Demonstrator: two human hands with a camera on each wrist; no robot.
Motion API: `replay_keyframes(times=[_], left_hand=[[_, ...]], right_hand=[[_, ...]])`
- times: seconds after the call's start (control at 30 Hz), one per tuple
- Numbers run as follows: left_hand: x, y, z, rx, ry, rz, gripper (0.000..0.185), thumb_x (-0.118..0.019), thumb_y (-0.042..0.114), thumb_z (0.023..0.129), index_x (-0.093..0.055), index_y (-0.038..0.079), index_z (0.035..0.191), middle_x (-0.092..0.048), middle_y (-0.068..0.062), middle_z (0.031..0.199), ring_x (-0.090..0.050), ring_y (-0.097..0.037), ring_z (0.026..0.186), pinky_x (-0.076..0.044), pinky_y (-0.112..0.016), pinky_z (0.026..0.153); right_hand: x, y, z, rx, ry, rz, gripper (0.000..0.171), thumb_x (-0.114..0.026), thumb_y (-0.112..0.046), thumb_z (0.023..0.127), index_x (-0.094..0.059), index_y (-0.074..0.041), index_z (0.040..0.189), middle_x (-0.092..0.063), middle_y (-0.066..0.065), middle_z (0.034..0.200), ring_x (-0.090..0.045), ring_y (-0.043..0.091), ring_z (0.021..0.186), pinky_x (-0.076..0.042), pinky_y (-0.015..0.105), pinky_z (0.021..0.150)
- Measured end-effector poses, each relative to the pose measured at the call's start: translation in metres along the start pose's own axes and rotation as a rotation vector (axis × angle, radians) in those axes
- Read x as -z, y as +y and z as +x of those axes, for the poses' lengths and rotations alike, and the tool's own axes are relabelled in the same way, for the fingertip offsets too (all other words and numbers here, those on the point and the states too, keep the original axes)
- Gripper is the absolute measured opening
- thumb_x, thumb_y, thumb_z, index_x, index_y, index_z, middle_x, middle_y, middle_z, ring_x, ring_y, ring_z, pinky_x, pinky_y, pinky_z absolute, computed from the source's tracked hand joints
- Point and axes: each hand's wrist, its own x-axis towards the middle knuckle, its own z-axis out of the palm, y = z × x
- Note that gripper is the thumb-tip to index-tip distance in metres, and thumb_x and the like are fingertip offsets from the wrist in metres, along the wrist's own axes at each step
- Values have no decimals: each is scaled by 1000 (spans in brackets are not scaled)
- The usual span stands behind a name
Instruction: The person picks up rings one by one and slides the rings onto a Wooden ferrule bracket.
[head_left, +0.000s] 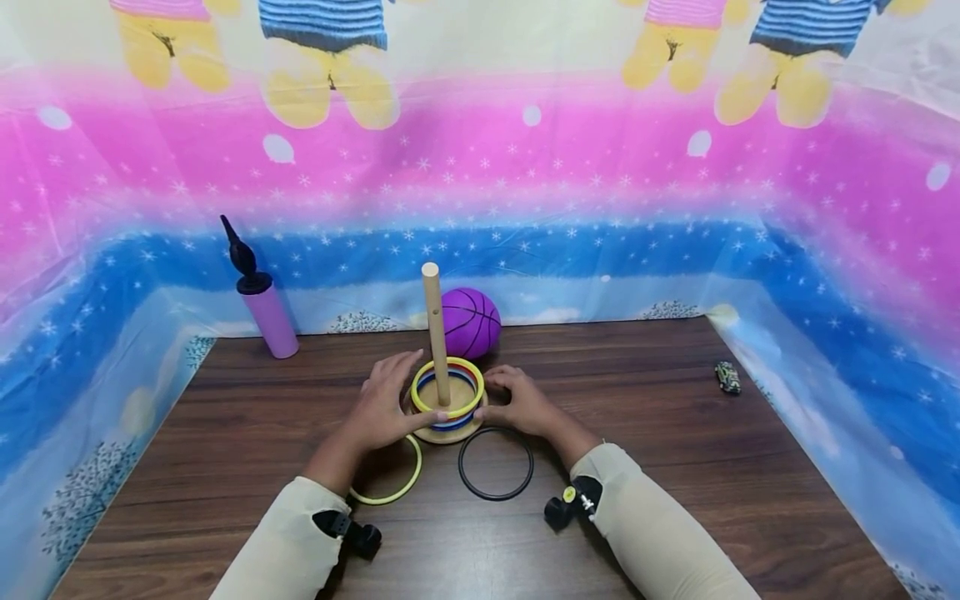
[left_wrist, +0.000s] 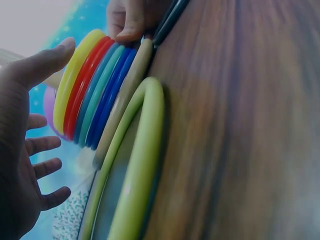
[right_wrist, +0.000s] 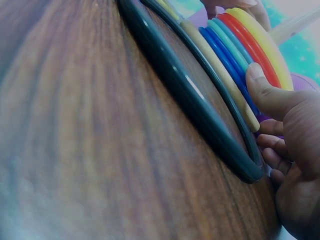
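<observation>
A wooden peg (head_left: 435,333) rises from a round base (head_left: 444,434) with a stack of yellow, red, teal and blue rings (head_left: 420,392) on it. My left hand (head_left: 386,404) cups the stack's left side with fingers spread, the thumb at the top yellow ring (left_wrist: 75,85). My right hand (head_left: 519,404) sits at the right side, its thumb (right_wrist: 265,92) against the blue rings (right_wrist: 230,55), its fingers loosely curled by the base. A yellow-green ring (head_left: 390,500) lies flat under my left wrist. In front of the base lies a black ring (head_left: 497,498).
A purple ball (head_left: 471,321) sits just behind the peg. A purple pump (head_left: 266,312) stands at the back left and a small toy car (head_left: 727,377) lies at the right edge. Patterned cloth walls surround the wooden table (head_left: 675,467).
</observation>
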Motion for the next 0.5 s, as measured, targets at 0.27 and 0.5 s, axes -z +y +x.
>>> replay_keyframes(times=[0.27,0.5], left_hand=[[8,-15,-15,-7,5,19,104,-90,49,88,-41,6,168,-44,-24,170,-36,-52,157,-33,-83,117],[12,-24,-33,2,-20,19,102,-89,53,88,-43,6,167,-46,-25,167,-40,-53,154,-32,-85,116]], right_hand=[[0,-1,0,13,3,-8,57,-89,-26,94,-70,-3,143,-64,18,147,-54,40,143,-44,61,122],[-1,-2,0,12,2,-9,56,-90,-25,94,-70,-3,142,-64,18,147,-55,40,143,-44,61,122]])
